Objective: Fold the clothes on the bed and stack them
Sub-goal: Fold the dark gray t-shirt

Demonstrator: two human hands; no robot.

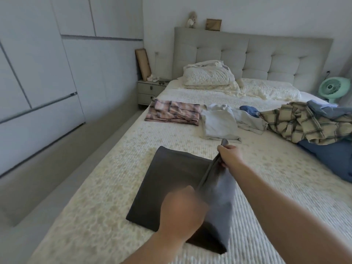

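Fingers (222, 149) of the right hand (231, 156) pinch the grey garment's (171, 180) raised flap mid-bed (106, 180), the blurred left hand's (181, 208) grip unreadable; a pink plaid piece (172, 112) lies folded, the checked heap (304, 122) remains.

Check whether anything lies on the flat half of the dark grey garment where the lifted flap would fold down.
Nothing visible lies there. The right hand holds the dark grey garment flap raised; the blurred left hand covers the flat half's near part.
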